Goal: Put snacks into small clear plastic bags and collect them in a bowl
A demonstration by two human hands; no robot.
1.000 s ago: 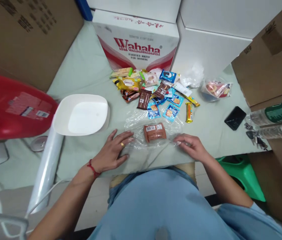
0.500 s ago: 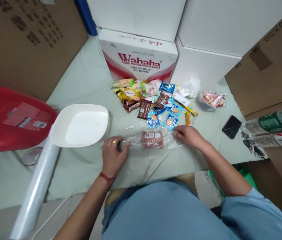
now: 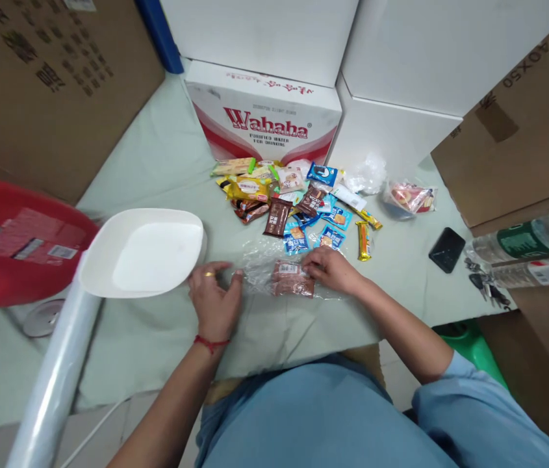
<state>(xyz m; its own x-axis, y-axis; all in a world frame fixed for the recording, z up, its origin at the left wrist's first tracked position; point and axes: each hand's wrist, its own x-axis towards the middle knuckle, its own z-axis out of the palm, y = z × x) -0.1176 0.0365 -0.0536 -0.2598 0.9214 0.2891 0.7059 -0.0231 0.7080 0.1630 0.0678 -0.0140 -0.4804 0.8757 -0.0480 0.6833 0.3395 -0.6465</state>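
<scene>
A brown snack packet (image 3: pixel 284 284) with a white barcode label lies in front of me, in and around clear plastic film (image 3: pixel 257 263). My right hand (image 3: pixel 331 268) is at the packet's upper right, its bent fingers pinched together on the film there. Whether the fingertips also grip the packet is hidden. My left hand (image 3: pixel 216 296) rests by the film's left end, thumb and fingers apart, holding nothing. Beyond the packet is a pile of wrapped snacks (image 3: pixel 278 216), with blue sachets (image 3: pixel 331 238) nearest to my right hand.
A white plastic basin (image 3: pixel 93 272) stands left, beside a roll of clear film (image 3: pixel 54 374) and a red container (image 3: pixel 21 244). A Wahaha carton (image 3: pixel 264 123) backs the pile. To the right lie a black phone (image 3: pixel 447 249), keys (image 3: pixel 488 287) and plastic bottles (image 3: pixel 527 239).
My right hand has moved left from the film's right end to the packet, bringing film along. The left hand has come off the film's edge slightly leftward. The view has shifted a little.
</scene>
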